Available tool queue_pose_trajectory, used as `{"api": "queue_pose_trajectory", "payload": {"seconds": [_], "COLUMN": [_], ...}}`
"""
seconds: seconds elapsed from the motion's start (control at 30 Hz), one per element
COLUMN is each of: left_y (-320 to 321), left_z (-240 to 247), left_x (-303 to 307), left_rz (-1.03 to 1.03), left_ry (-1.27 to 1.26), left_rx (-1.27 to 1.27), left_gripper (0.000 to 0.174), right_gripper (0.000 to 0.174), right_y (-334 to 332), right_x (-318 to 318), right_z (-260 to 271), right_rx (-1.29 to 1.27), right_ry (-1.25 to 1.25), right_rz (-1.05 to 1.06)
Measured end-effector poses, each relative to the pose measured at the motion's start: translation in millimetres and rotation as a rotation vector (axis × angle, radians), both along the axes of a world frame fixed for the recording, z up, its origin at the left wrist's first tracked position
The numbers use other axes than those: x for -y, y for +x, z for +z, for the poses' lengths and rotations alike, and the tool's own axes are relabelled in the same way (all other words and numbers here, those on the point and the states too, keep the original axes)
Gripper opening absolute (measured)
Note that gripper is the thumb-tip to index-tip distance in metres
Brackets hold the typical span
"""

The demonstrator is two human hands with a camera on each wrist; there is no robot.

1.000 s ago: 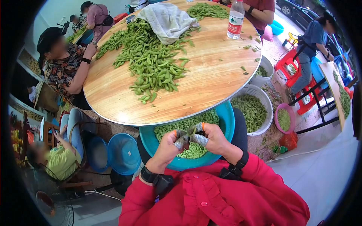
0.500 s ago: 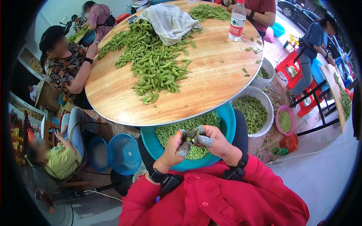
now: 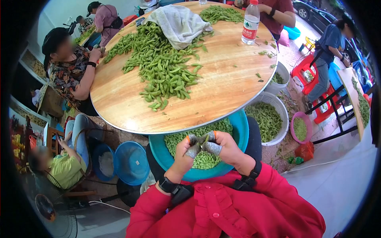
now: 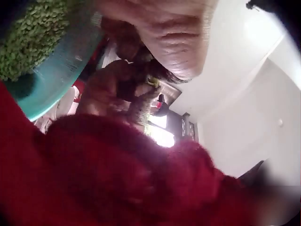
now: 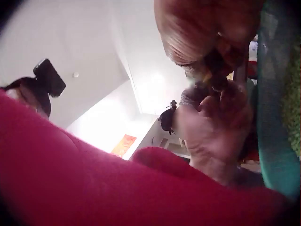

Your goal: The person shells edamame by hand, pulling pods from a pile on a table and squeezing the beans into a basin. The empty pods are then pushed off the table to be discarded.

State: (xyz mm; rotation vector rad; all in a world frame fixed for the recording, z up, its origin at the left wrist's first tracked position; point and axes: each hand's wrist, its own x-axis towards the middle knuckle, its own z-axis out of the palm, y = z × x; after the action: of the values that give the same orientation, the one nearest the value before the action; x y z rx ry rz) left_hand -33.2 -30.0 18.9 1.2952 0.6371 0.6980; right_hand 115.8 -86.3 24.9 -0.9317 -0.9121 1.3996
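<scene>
Both hands meet above a teal basin (image 3: pixel 237 137) of shelled green beans (image 3: pixel 205 159). Grey wrapping covers the fingertips. The left hand (image 3: pixel 183 154) and the right hand (image 3: pixel 228 149) pinch a green pod (image 3: pixel 204 139) between them, thumbs close together. In the left wrist view a small green bit (image 4: pixel 154 82) shows at the fingers; the left palm (image 4: pixel 174 35) fills the top. The right wrist view has the right palm (image 5: pixel 193 28) above and the left hand (image 5: pixel 214 129) opposite. Fingers hide most of the pod.
Piled pods (image 3: pixel 166 75), a grey cloth (image 3: pixel 178 25) and a bottle (image 3: pixel 250 23) stand on the round table (image 3: pixel 222 79). White baskets of pods (image 3: pixel 286 119) and a pink basin (image 3: pixel 293 129) are at right, blue basins (image 3: pixel 131 162) at left. Several people sit or stand around.
The hands stay together over the basin, their thumbs and fingers shifting slightly around the pod. The whole head view has drifted a little, moving the table and bottle slightly right and down.
</scene>
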Motion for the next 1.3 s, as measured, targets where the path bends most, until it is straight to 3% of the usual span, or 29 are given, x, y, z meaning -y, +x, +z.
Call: {"api": "queue_pose_trajectory", "payload": {"seconds": [0.07,0.17,0.27,0.37,0.47,0.67,0.97,1.17,1.3], "left_y": [-2.8,-3.7,-3.9,-4.7,-6.1,-8.0,-9.1,-6.8,-7.3], "left_z": [-9.2,-7.6,-8.2,-3.8,5.1,16.4,15.0,15.5,11.7], "left_x": [-1.9,-4.4,-3.5,-3.9,-5.7,-10.2,-10.2,-7.6,-6.7], "left_rz": [-0.045,-0.074,-0.090,-0.113,-0.141,-0.257,-0.323,-0.242,-0.222], "left_ry": [0.126,0.263,-0.099,-0.398,-0.536,-0.545,-0.463,-0.377,-0.289], "left_rx": [0.000,-0.053,0.123,0.134,0.113,0.069,-0.021,-0.057,-0.089], "left_gripper": [0.028,0.022,0.021,0.027,0.030,0.028,0.021,0.021,0.019], "right_gripper": [0.014,0.017,0.014,0.013,0.014,0.016,0.012,0.011,0.011], "right_y": [0.6,2.5,4.8,4.3,9.7,19.0,20.8,9.7,7.3], "right_x": [0.3,0.1,-0.3,-2.4,-0.7,-1.3,-3.5,-3.0,-3.1], "right_z": [0.9,0.2,-8.5,5.0,16.6,27.0,26.9,14.5,14.1], "right_rx": [-0.415,-0.600,-0.496,0.004,0.318,0.592,0.815,0.838,0.668], "right_ry": [-0.145,-0.279,-0.181,0.004,0.055,0.335,0.232,0.269,0.195], "right_rz": [0.046,0.049,0.048,-0.094,-0.078,0.034,0.066,-0.031,-0.075]}}
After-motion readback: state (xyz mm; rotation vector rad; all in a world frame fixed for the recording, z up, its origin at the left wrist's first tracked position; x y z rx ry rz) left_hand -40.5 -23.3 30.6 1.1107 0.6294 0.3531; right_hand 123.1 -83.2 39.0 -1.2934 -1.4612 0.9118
